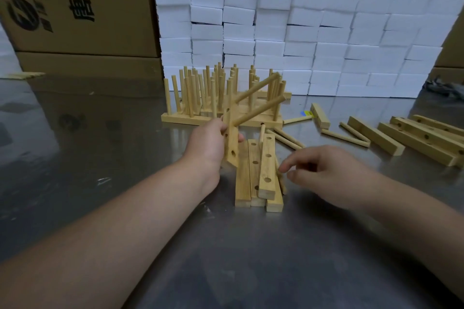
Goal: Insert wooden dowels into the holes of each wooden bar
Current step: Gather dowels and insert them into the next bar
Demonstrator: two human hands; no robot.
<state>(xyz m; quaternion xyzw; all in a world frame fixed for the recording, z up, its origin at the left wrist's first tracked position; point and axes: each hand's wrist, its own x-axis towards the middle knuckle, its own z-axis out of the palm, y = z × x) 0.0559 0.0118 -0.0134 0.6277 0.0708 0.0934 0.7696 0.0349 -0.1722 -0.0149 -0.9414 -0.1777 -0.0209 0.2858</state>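
Over the bar stack (243, 183), the left hand (204, 144) grips a bar (231, 160) holding two dowels (258, 110); the right hand (324, 170), loose and empty beside the stack, probably needs another dowel next.

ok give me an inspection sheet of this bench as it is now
surface: metal table, reflective, a few smudges
job's things: held bar with two dowels in it; stacked bars in front; finished bars behind, dowels upright; loose dowels; spare bars to the right
clutter: small blue-yellow item, too small to tell
grips: left hand holds the bar tilted; right hand relaxed, holds nothing, fingertips by the stacked bars
cables: nothing seen
surroundings: white foam blocks, cardboard boxes
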